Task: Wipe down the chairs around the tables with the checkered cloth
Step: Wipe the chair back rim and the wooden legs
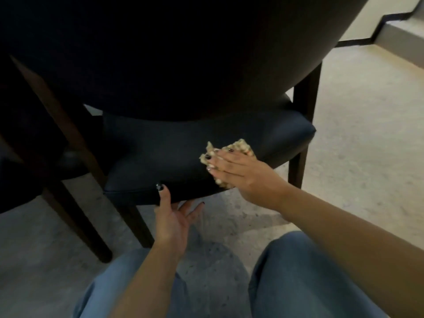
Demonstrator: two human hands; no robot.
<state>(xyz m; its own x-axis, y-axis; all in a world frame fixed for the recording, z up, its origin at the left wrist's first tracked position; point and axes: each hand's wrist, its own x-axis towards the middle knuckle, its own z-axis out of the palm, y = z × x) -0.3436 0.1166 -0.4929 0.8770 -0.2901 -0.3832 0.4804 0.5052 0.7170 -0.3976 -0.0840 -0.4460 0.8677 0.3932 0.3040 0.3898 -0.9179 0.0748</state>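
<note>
On the seat cushion (174, 154) of the dark upholstered chair (160, 65), toward its front right part, the checkered cloth (226, 152) lies bunched beneath the right hand (238, 166), whose fingers lie flat and together, pressing it into the upholstery. The left hand (171, 216) steadies the cushion's front edge: the thumb rests on top and the fingers reach beneath, spread rather than clenched. Judged from its crumpled folds, the cloth is light, soft and limp; it should be gathered under the palm, since a loose corner would drag or fold over. The upholstery looks smooth and leather-like, so the cloth will likely slide easily. The chair appears rigid on its wooden legs (298, 164), and the cushion's front edge is a sound place to brace it. Below the cushion, the person's jeans (298, 283) and a speckled floor (355, 145) are visible.
</note>
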